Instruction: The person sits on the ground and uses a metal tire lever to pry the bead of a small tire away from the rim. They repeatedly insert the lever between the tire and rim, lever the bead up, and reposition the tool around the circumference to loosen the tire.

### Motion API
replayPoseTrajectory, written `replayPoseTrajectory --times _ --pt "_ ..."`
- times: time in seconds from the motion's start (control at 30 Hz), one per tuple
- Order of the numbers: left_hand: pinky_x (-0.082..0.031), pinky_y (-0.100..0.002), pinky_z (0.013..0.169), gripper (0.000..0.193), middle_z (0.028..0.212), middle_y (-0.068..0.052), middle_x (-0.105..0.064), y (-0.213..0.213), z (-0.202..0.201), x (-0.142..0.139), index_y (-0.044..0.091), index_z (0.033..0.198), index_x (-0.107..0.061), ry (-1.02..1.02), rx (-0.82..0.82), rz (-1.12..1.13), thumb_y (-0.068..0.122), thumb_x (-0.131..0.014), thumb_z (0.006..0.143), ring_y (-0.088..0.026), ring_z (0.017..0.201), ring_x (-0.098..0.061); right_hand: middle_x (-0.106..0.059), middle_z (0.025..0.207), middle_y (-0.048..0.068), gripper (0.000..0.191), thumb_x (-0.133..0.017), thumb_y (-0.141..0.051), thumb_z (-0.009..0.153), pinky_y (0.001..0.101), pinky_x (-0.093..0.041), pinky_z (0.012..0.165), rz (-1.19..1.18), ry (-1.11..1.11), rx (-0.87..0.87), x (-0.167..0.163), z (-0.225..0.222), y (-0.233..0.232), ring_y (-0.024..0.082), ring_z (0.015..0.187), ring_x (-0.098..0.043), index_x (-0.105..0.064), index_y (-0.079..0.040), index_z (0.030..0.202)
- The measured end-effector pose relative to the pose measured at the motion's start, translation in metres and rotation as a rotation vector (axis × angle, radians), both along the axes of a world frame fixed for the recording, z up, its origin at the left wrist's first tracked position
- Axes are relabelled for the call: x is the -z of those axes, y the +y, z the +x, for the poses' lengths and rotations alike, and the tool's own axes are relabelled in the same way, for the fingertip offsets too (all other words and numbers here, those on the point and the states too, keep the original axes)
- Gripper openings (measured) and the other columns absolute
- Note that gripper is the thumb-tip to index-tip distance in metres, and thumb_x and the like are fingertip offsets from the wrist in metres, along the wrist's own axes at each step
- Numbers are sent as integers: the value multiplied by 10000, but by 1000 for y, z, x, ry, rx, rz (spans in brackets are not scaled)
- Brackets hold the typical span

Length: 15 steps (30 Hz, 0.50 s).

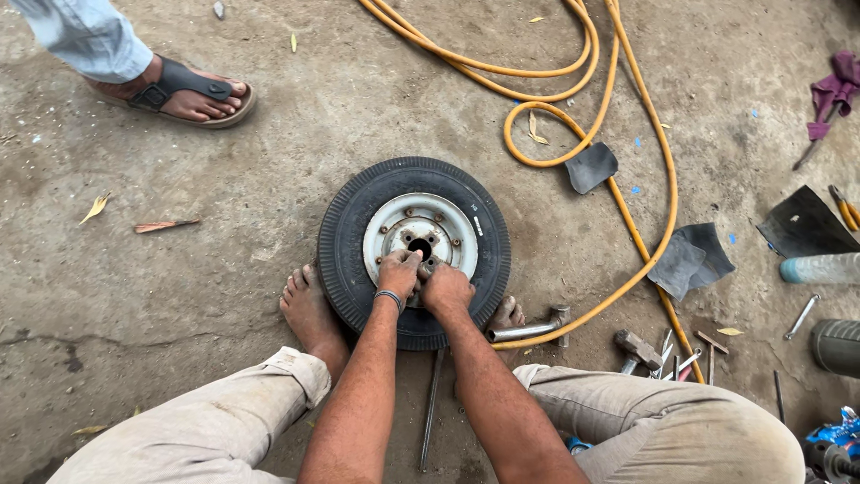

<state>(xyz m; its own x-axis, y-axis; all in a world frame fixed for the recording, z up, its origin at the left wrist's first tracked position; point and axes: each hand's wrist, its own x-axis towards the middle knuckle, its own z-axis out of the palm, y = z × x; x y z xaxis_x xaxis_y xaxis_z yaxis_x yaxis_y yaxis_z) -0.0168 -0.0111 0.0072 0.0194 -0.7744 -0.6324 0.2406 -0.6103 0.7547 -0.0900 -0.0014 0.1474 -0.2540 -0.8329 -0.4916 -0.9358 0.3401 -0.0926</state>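
Observation:
A small black tyre (345, 242) on a pale metal rim (452, 220) lies flat on the concrete floor between my bare feet. My left hand (399, 272) and my right hand (445, 289) sit side by side on the near part of the rim, by the rusty hub (417, 235). Both have fingers curled tight around a small part at the hub's near edge; what they grip is hidden under the fingers. A dark band circles my left wrist.
An orange hose (546, 85) loops across the floor behind and right of the tyre. Black rubber scraps (591, 167), a bent pipe wrench (528, 330), a hammer (634, 348) and loose tools lie to the right. Another person's sandalled foot (184, 90) stands at upper left.

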Motion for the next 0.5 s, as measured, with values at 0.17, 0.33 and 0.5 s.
replayPoseTrajectory --times 0.17,0.33,0.5 --pt "-358 -288 369 262 686 -76 -686 0 -1 -3 25 1032 -703 7 19 41 274 -656 967 -126 432 -528 -740 1119 164 311 -753 -266 860 523 -528 982 56 16 -31 -2 -3 -2 323 1121 -696 -747 -60 1094" --pt "-366 -288 367 271 687 -77 -682 -1 -4 -5 8 1022 -703 0 24 36 272 -663 970 -131 427 -535 -754 1095 175 272 -747 -250 855 495 -535 988 24 10 -22 -3 -8 3 330 1106 -712 -774 -60 1048" --pt "-365 -296 362 263 678 -86 -688 -1 -6 -5 -7 982 -690 21 18 8 254 -664 969 -141 416 -530 -757 1069 185 263 -737 -266 847 490 -549 961 -34 39 -70 -2 -12 4 345 1076 -719 -790 -62 1004"
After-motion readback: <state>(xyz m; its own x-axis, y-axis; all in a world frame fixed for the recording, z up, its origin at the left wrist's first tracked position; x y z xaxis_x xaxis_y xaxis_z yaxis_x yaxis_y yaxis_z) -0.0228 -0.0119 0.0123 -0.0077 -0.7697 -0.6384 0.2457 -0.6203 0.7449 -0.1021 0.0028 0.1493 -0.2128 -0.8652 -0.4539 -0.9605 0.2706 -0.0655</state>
